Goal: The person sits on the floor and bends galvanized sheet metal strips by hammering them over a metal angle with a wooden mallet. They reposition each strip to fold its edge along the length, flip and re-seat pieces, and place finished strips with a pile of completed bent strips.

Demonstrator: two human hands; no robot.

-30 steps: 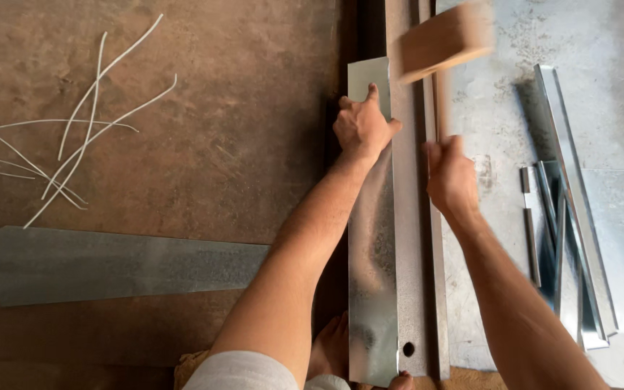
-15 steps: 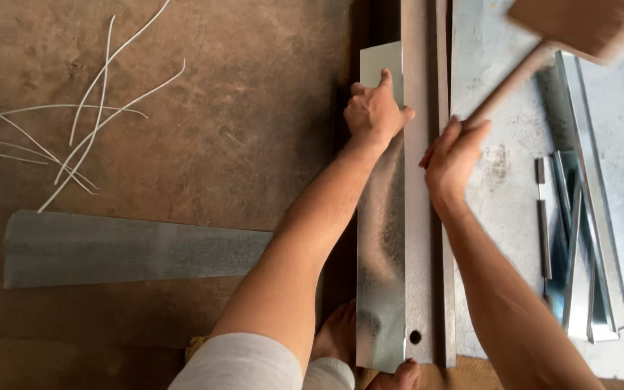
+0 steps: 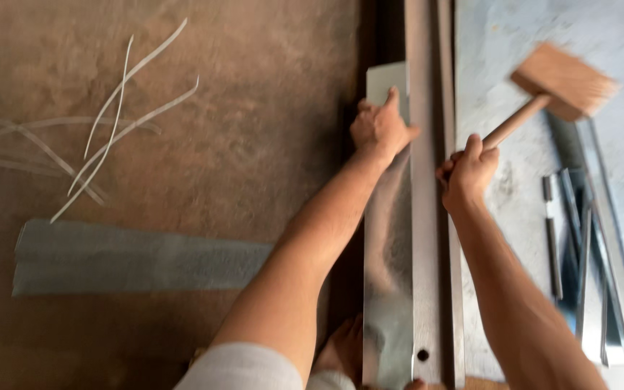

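Observation:
My left hand (image 3: pixel 380 128) presses flat on the upper part of a long shiny sheet-metal strip (image 3: pixel 386 289), fingers spread, with the thumb against a steel angle bar (image 3: pixel 425 238) that runs beside the strip. My right hand (image 3: pixel 466 173) is closed on the handle of a wooden mallet (image 3: pixel 559 83). The mallet's block head is raised off to the right, over a grey metal sheet (image 3: pixel 500 43), and looks blurred.
A folded grey metal strip (image 3: pixel 139 256) lies on the brown floor at left. Thin curled metal offcuts (image 3: pixel 120 123) are scattered at upper left. Several narrow folded metal pieces (image 3: pixel 597 282) are stacked at right. A bare foot (image 3: pixel 341 350) shows at the bottom.
The mallet swung from above the bar out to the right and has come partly back down. My left hand stays pressed on the strip. The view has shifted slightly.

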